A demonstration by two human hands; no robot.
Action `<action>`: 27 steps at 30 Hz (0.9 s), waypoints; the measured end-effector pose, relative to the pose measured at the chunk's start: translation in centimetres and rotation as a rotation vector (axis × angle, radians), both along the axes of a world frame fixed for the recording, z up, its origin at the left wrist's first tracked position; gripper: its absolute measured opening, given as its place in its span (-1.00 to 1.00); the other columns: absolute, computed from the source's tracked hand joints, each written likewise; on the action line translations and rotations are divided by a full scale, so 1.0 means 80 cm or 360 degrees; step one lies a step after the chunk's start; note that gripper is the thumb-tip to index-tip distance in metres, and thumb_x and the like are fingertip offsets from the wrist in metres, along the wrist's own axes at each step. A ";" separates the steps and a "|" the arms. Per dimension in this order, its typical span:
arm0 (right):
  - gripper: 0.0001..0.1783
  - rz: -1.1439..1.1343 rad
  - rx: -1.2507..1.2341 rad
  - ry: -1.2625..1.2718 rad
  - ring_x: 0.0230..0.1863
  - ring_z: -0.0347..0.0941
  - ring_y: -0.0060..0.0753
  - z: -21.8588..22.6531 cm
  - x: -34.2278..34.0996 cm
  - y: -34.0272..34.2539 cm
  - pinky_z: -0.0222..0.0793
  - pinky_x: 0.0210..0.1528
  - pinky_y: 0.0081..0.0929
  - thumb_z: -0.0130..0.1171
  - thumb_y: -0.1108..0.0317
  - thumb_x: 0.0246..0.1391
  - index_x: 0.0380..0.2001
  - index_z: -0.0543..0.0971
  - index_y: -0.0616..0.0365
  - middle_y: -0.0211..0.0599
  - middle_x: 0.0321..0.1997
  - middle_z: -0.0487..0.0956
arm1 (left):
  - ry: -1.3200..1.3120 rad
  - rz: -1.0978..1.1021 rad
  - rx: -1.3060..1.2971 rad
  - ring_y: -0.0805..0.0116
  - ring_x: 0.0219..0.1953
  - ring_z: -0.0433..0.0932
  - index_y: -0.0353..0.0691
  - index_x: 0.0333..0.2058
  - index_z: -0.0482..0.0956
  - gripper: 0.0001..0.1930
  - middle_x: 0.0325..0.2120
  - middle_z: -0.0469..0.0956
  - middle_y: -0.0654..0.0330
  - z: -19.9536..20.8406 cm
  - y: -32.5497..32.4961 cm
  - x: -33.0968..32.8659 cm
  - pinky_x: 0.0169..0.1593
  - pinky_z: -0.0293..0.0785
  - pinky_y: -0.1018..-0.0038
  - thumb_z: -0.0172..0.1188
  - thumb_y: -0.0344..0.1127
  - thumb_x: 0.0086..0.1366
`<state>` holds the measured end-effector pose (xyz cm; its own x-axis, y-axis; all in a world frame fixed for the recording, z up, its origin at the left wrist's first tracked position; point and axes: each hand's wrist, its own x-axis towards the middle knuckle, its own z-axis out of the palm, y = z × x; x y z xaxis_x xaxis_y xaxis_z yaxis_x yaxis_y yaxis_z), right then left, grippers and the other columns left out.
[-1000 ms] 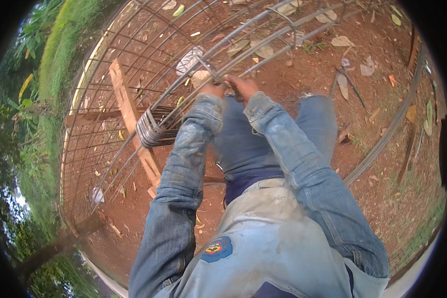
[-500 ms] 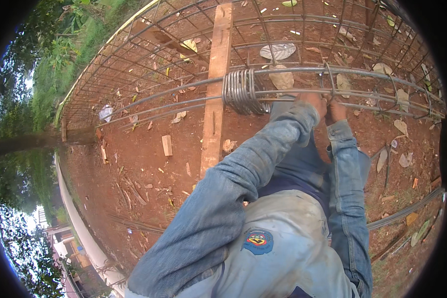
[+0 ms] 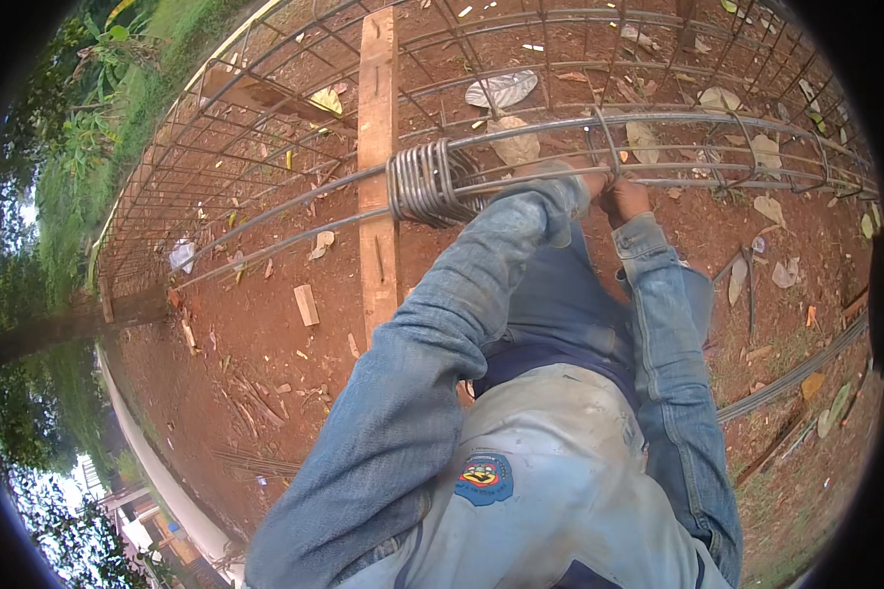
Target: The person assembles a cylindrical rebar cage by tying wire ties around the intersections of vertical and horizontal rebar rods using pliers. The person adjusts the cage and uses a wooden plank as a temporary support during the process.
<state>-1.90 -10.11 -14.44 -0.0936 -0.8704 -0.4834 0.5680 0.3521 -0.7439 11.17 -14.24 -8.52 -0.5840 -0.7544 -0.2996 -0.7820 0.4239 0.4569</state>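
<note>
Long steel reinforcing bars [image 3: 540, 128] run from left to right in front of me. A bent steel stirrup [image 3: 608, 145] stands around them where my hands meet. My left hand [image 3: 591, 181] is closed at the lower bar beside this stirrup, partly covered by its sleeve and the bar. Close to its right, my right hand [image 3: 627, 200] has its fingers curled in at the same joint. Whatever the fingers pinch is too small or hidden to make out. Left of my hands, a bunch of stirrups [image 3: 420, 187] hangs packed together on the bars.
A nailed wooden plank [image 3: 377, 128] supports the bars. Beyond stretches a steel mesh cage [image 3: 236, 128]. More stirrups [image 3: 742, 152] sit along the bars to the right. Thin rods [image 3: 771, 398] lie on the red soil at lower right. A wood offcut [image 3: 306, 305] and dry leaves lie about.
The view has shifted, so bars, plank and stirrups appear farther left. Both hands stay together at the same stirrup, with the right hand slightly turned.
</note>
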 end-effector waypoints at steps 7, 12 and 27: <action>-0.87 -0.0029 0.0039 0.0100 -0.77 0.21 -0.65 0.018 -0.004 0.003 0.00 -0.76 -0.62 0.23 0.34 -0.14 -0.59 0.49 0.10 -0.50 -0.70 0.38 | -0.0015 0.0286 -0.0232 0.05 -0.21 0.52 -0.12 -0.20 0.51 -0.66 -0.34 0.56 0.08 -0.006 0.028 -0.009 -0.09 0.37 0.13 -0.06 -0.07 0.17; -0.85 0.0107 0.0113 0.0208 -0.77 0.21 -0.65 0.010 -0.012 0.000 0.02 -0.76 -0.61 0.24 0.30 -0.12 -0.53 0.53 0.12 -0.50 -0.70 0.39 | 0.0051 0.0394 -0.0512 0.05 -0.34 0.54 -0.19 -0.31 0.50 -0.66 -0.45 0.57 0.10 0.032 0.064 -0.005 -0.18 0.35 0.14 0.02 -0.06 0.07; -0.41 0.0498 0.0210 0.0992 -0.35 0.52 -0.19 0.025 -0.012 -0.002 0.40 -0.25 -0.38 0.18 -0.15 -0.33 -0.43 0.62 0.20 -0.03 -0.41 0.58 | 0.0397 0.0747 0.0721 0.55 -0.69 0.34 -0.35 -0.27 0.55 -0.72 -0.59 0.53 0.15 -0.003 -0.008 0.006 -0.66 0.17 0.61 0.05 -0.24 0.19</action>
<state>-2.86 -10.24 -12.42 -0.1424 -0.8393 -0.5246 -0.0924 0.5390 -0.8372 11.67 -14.89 -8.79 -0.3194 -0.7762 -0.5436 -0.6844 -0.2078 0.6988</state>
